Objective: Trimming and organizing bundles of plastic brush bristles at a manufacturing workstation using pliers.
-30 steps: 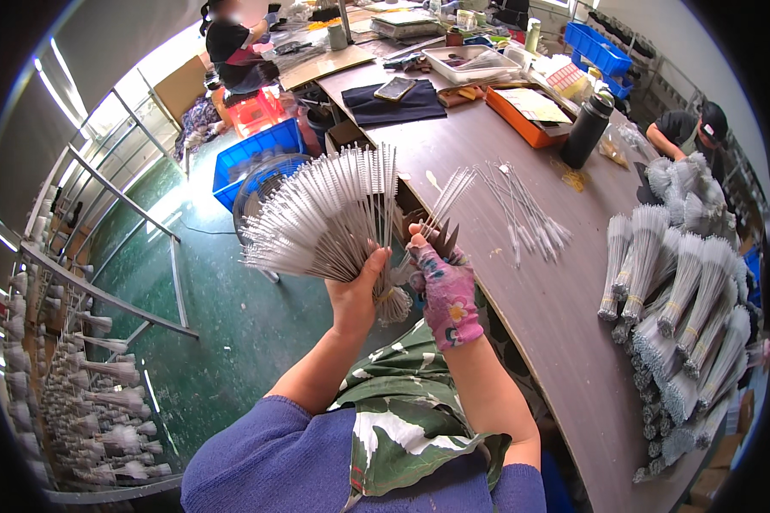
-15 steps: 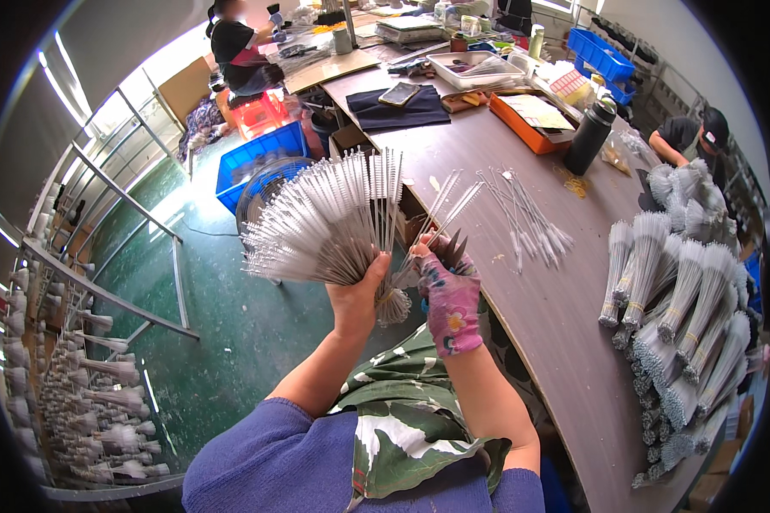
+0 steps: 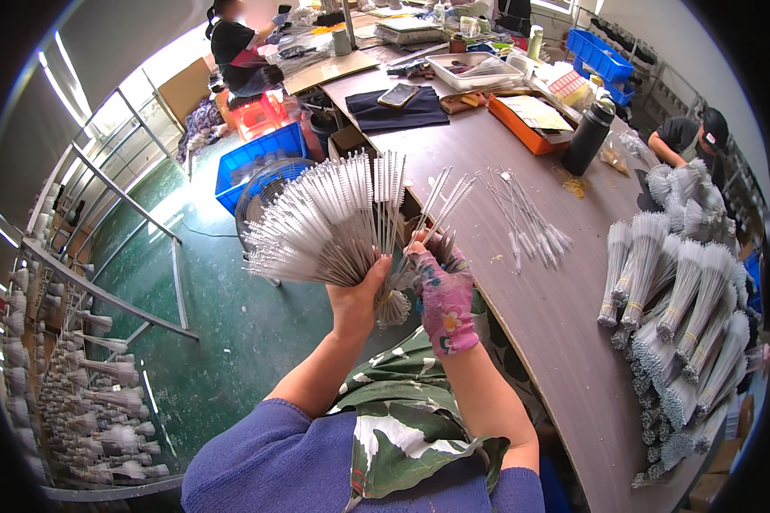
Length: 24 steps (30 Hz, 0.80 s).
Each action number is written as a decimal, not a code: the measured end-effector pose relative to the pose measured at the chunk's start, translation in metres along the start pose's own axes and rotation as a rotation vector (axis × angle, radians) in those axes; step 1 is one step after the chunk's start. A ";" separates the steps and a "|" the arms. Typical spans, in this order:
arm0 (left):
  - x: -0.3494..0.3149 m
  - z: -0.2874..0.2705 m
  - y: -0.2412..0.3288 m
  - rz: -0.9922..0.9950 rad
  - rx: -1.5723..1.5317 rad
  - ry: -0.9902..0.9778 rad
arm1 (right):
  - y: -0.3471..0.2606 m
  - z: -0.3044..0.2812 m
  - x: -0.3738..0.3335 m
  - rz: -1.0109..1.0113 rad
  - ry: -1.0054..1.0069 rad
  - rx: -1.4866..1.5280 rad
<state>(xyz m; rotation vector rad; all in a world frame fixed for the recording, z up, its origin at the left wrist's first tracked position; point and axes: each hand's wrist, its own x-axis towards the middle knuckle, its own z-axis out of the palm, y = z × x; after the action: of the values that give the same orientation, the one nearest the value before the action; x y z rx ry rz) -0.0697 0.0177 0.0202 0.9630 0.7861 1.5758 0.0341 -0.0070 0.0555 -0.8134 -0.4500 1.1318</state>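
Note:
My bare left hand (image 3: 357, 295) is closed round a large bundle of thin wire brushes (image 3: 316, 218), whose white bristle ends fan out up and to the left. Below the grip, the wire ends of the bundle hang together. My right hand (image 3: 447, 295), in a pink flowered fingerless glove, is closed beside it. Between its thumb and fingers it pinches a few loose brushes (image 3: 445, 201) that point up and right. A pointed dark metal tool, partly hidden, also sits in that hand. On the table to the right lies a loose spread of similar brushes (image 3: 526, 222).
Tied brush bundles (image 3: 693, 308) are piled on the table's right side. A black bottle (image 3: 589, 137), an orange box (image 3: 530, 124) and a dark cloth (image 3: 393, 109) stand or lie farther back. Metal racks (image 3: 103, 256) and a blue crate (image 3: 257, 162) are at left. Two co-workers sit beyond.
My right hand has shifted slightly left, and its pinched brushes have moved a little toward the bundle. The dark tool has turned in that hand. My left hand has barely moved.

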 end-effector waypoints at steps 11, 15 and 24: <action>0.001 0.001 0.001 -0.024 -0.005 0.021 | 0.001 0.000 0.002 -0.015 0.023 -0.056; 0.000 0.003 0.004 -0.025 -0.011 0.015 | -0.001 -0.001 0.002 0.008 -0.010 0.022; -0.003 0.001 0.003 -0.012 0.054 -0.081 | 0.001 -0.002 0.001 -0.014 -0.021 -0.053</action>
<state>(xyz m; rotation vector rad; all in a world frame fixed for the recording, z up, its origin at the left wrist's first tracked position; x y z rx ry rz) -0.0695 0.0141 0.0224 1.0528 0.7793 1.5025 0.0358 -0.0066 0.0533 -0.8438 -0.5043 1.1205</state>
